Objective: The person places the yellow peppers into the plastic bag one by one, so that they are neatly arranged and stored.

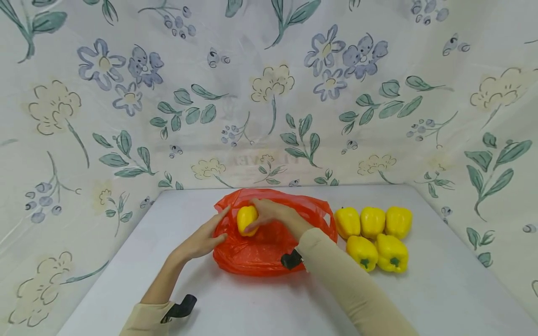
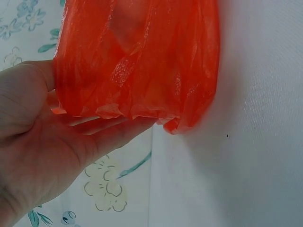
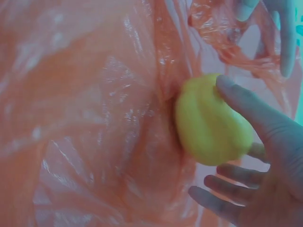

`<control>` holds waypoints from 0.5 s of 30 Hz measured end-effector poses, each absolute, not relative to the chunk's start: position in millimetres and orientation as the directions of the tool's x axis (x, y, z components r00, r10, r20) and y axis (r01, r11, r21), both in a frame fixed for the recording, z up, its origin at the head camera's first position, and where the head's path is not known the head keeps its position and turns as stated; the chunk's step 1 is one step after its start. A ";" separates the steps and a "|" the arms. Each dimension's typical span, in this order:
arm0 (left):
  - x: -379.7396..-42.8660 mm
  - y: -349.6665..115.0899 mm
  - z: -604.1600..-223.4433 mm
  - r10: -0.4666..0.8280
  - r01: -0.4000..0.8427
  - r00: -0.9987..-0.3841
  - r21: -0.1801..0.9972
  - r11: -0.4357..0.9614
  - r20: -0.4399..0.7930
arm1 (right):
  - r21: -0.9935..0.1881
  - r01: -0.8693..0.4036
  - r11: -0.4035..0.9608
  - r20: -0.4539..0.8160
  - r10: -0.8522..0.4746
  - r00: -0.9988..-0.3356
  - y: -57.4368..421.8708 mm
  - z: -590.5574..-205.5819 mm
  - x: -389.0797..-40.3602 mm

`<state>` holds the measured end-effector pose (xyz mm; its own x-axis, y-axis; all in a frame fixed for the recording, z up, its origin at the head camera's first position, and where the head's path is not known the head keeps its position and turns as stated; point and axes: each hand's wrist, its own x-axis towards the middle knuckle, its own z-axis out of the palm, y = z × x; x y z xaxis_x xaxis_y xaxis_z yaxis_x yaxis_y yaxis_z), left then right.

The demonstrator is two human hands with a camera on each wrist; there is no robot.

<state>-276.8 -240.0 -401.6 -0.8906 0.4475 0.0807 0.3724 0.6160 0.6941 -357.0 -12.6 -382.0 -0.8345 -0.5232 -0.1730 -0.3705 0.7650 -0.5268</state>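
Note:
A yellow bell pepper (image 1: 246, 220) is in my right hand (image 1: 269, 212), over the opening of a red plastic bag (image 1: 260, 261). In the right wrist view, the thumb lies on the pepper (image 3: 210, 125) and a finger reaches behind it, while the other fingers spread away from it. My left hand (image 1: 203, 239) is at the bag's left side, its fingers extended along the plastic. From the left wrist, the bag (image 2: 142, 61) hides the fingertips and part of the thumb.
Several more yellow bell peppers (image 1: 373, 222) stand in two rows on the white table (image 1: 445, 289), right of the bag. Floral-patterned sheeting (image 1: 235, 116) rises behind the table and along its sides. Each wrist wears a small black device (image 1: 184, 306).

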 end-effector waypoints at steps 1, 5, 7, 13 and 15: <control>-276.8 -240.1 -401.4 0.448 0.372 -0.891 0.695 0.616 0.081 | -0.518 -0.371 0.771 -0.176 -0.521 -0.835 -12.2 -379.9 -356.8; -276.9 -240.6 -402.0 0.445 0.368 -0.892 0.694 0.618 0.077 | -0.492 -0.395 0.776 -0.183 -0.536 -0.824 -6.8 -368.8 -352.9; -277.3 -240.7 -402.7 0.442 0.367 -0.894 0.692 0.621 0.076 | -0.484 -0.420 0.768 -0.183 -0.558 -0.810 -1.7 -361.7 -349.8; -277.8 -240.9 -402.2 0.426 0.357 -0.902 0.680 0.640 0.072 | -0.469 -0.469 0.749 -0.166 -0.596 -0.786 20.5 -341.4 -337.3; -277.7 -241.0 -401.6 0.420 0.351 -0.905 0.677 0.647 0.068 | -0.457 -0.476 0.751 -0.165 -0.598 -0.784 29.8 -336.5 -332.6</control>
<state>-277.7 -241.0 -401.6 -0.9049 0.4201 0.0683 0.3513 0.6467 0.6771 -332.6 29.8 -336.5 -0.7844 -0.5979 -0.1652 -0.4761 0.7510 -0.4574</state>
